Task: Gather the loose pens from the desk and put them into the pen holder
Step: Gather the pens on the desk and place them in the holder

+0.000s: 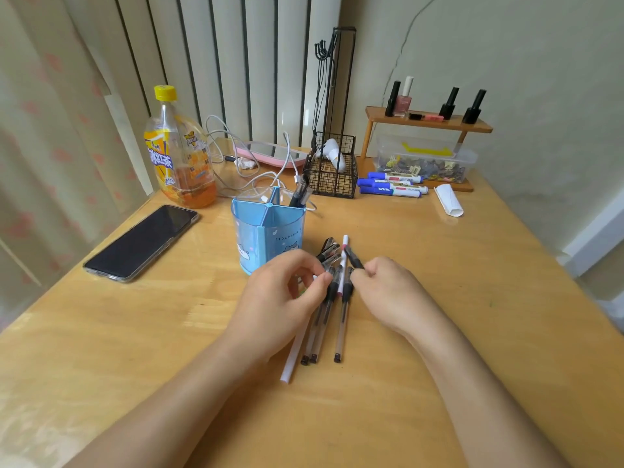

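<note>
Gathering pens on the wooden worktop

My left hand and right hand fingers pinch the bundle of clear black-capped pens between them; the blue plastic pen holder stands just beyond my left fingers.

A home desk, tucked into a bedroom or study corner. Light wooden desk against a painted wall, floral curtain at the left. Personal clutter all around: iced-tea bottle, phone, charging cables, nail polish bottles on a small wooden shelf, cartoon-printed pen holder.
</note>
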